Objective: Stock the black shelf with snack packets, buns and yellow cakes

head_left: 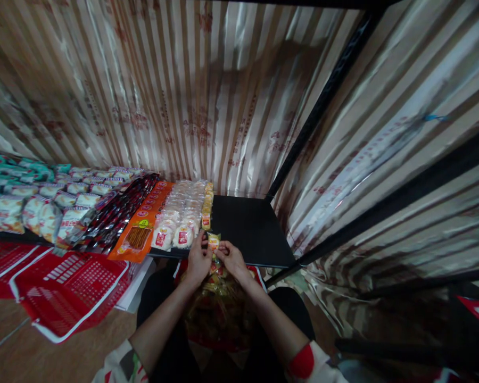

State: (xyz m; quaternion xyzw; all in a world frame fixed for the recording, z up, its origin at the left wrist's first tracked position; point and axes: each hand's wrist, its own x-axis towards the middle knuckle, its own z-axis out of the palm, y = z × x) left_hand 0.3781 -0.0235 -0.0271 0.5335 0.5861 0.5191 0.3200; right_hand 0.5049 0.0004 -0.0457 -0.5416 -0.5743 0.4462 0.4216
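Note:
Between the fingertips of my left hand and my right hand is a small yellow snack packet, pinched from both sides at the shelf's front edge. Just beyond it, a row of similar yellow packets runs back along the shelf. Left of that row stand rows of white round rice cracker packs with red labels. Below my hands, a large clear bag of yellow-wrapped snacks rests between my legs, its lower part dark.
The black shelf extends right to a dark metal post. Orange snack packs, dark red packets and white-and-blue packs line its left side. Red baskets sit below left. A striped curtain hangs behind.

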